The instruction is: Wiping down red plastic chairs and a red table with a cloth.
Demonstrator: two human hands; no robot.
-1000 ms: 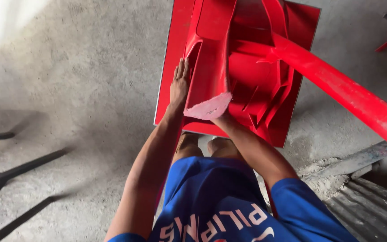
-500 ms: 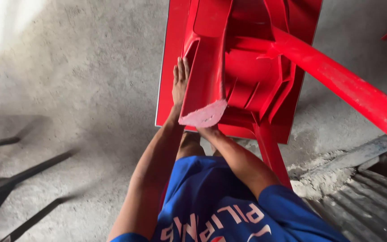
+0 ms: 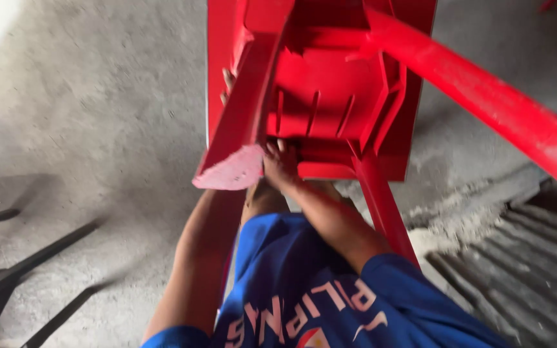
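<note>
Over concrete floor (image 3: 98,129) | upturned red plastic table (image 3: 330,96), ribbed underside | both hands' fingers gripping it

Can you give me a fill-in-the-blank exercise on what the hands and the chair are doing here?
1. The upturned plastic chair is coloured ____.
2. The right hand touches the chair's ____, beside a leg.
3. The left hand is mostly hidden behind that ____.
4. The floor under the chair is bare ____.

Missing words: red; underside; leg; concrete
</note>
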